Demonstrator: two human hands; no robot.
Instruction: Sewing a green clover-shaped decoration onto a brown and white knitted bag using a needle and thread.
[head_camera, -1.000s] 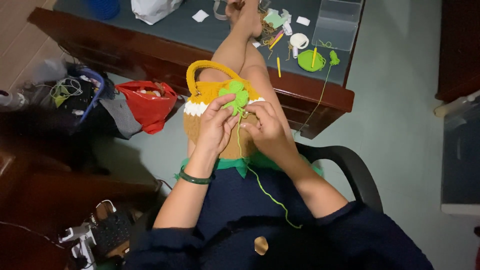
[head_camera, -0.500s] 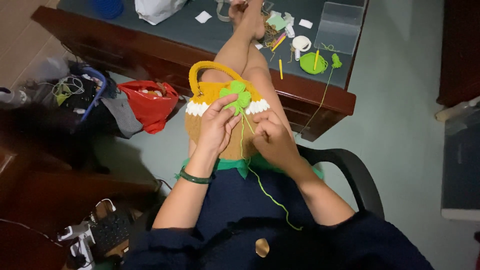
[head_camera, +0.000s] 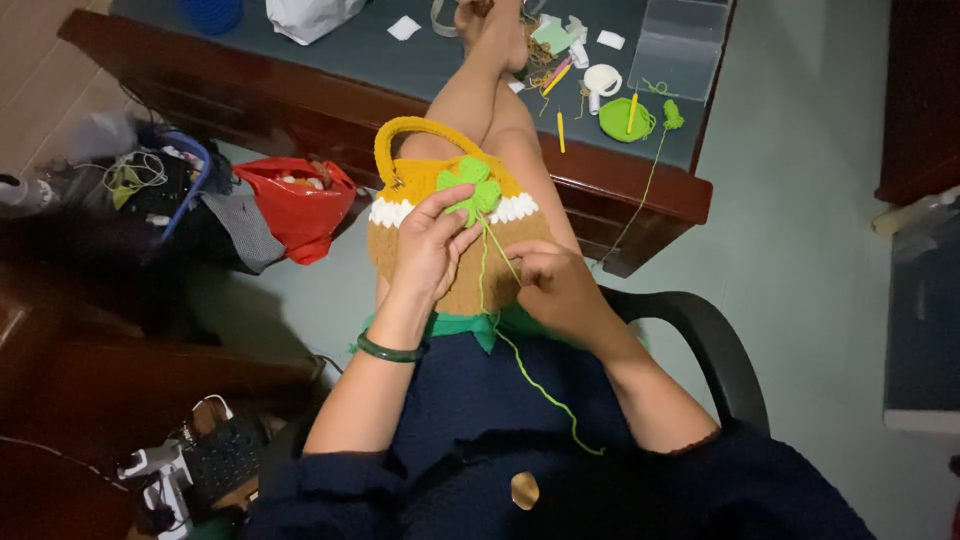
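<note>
A crocheted bag (head_camera: 440, 180), yellow on top with a white band, a brown body and a yellow handle, rests on my raised legs. My left hand (head_camera: 428, 245) pinches a bright green crocheted clover piece (head_camera: 472, 188) against the bag's front. My right hand (head_camera: 553, 285) sits lower on the brown part, fingers closed on the green yarn strand (head_camera: 530, 375) that runs from the clover down across my dark blue lap. Whether a needle is in the right hand cannot be made out.
My feet rest on a dark desk (head_camera: 400, 75) holding a green yarn disc (head_camera: 622, 118), crochet hooks, paper scraps and a clear plastic box (head_camera: 678, 48). A red bag (head_camera: 296, 205) and cluttered baskets sit on the floor at left. A black chair armrest (head_camera: 712, 340) is at right.
My right hand has moved down and away from the clover, drawing the green strand taut. The left hand keeps its hold on the clover piece.
</note>
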